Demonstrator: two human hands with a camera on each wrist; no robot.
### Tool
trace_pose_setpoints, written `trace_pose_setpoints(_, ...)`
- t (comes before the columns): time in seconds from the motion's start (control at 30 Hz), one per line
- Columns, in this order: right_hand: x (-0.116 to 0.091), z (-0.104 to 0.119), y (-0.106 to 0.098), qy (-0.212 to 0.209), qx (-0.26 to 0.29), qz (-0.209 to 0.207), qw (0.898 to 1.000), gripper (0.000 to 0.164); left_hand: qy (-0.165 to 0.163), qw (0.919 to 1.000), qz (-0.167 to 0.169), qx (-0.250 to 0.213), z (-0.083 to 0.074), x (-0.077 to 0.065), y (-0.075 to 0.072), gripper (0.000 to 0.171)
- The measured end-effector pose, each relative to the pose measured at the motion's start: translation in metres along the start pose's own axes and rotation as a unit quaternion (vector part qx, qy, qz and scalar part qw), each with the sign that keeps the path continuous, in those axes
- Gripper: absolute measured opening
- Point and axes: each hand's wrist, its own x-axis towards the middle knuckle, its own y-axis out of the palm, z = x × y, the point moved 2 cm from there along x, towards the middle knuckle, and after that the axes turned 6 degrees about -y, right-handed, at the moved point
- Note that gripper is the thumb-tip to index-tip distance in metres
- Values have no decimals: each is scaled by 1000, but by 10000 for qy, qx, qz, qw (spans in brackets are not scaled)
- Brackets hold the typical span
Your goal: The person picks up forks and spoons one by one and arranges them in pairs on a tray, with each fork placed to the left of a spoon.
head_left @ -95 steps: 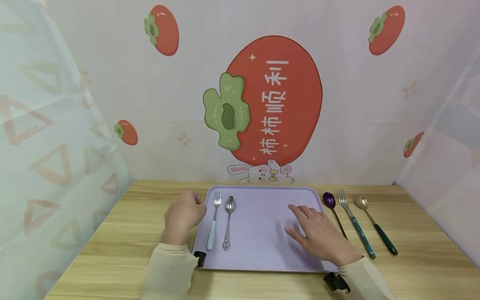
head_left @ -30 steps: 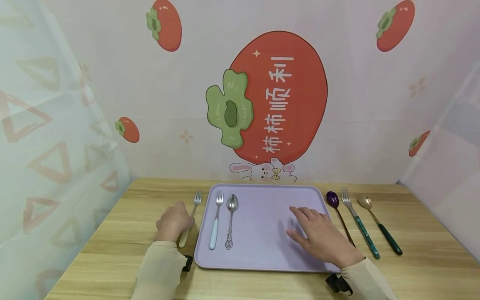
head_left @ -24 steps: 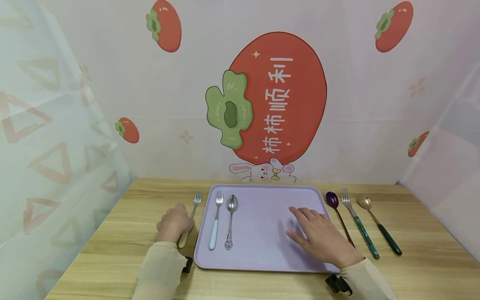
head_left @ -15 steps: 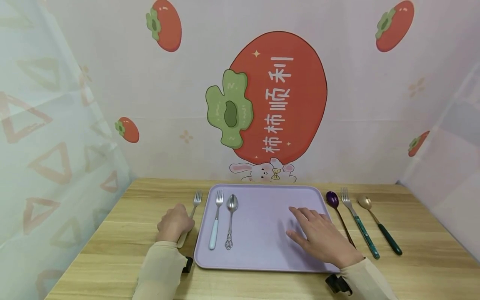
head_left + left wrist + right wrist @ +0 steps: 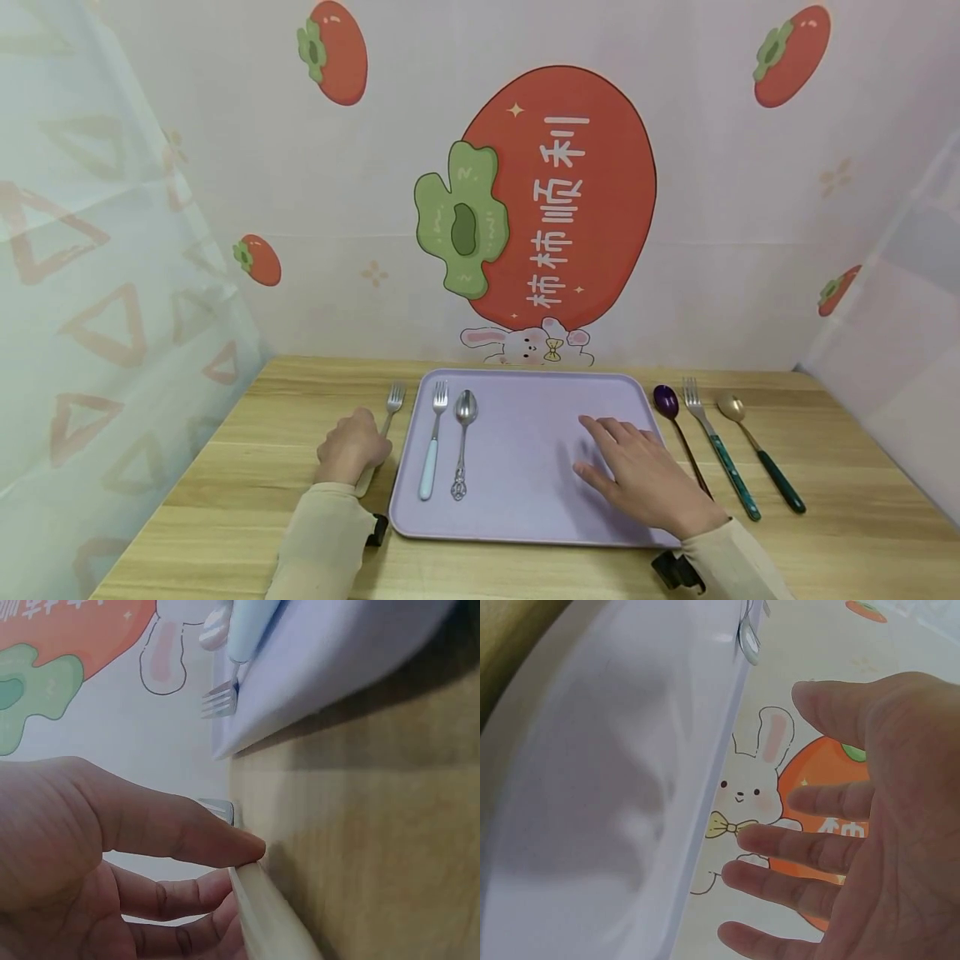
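On the table left of the lilac tray (image 5: 525, 508), my left hand (image 5: 352, 448) pinches a fork with a cream handle (image 5: 271, 915) between thumb and fingers. The fork's silver tines (image 5: 395, 396) point toward the back wall, while the hand covers its middle. Inside the tray, along its left side, lie a fork with a pale blue handle (image 5: 429, 467) and a silver spoon (image 5: 466, 407) with an ornate handle. Over the right part of the tray hovers my right hand (image 5: 648, 479), its fingers spread and nothing in them; the right wrist view shows the bare palm (image 5: 911, 802).
Right of the tray lie a purple spoon (image 5: 665, 401), a fork with a teal handle (image 5: 724, 464) and a gold spoon with a dark green handle (image 5: 780, 481). Behind the wooden table (image 5: 232, 500) hangs a printed cloth (image 5: 360, 183), with more cloth at both sides.
Since the oldest frame, my left hand has moved slightly left and nearer, away from the tray's edge, uncovering more of the cream-handled fork. Lately it barely moves. The right hand stays in place.
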Motion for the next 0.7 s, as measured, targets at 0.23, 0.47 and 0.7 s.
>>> trace_pose_setpoints(0.23, -1, 0, 0, 8, 24, 34, 10000, 61, 70, 9999, -82, 50, -6, -10, -15, 13)
trace_pose_setpoints(0.47, -1, 0, 2, -23, -22, 41, 10000, 60, 153, 9998, -131, -10, -12, -21, -29, 11)
trace_pose_setpoints(0.7, -1, 0, 2, -61, -10, 28, 10000, 60, 221, 9995, -243, -25, -15, -29, -37, 9)
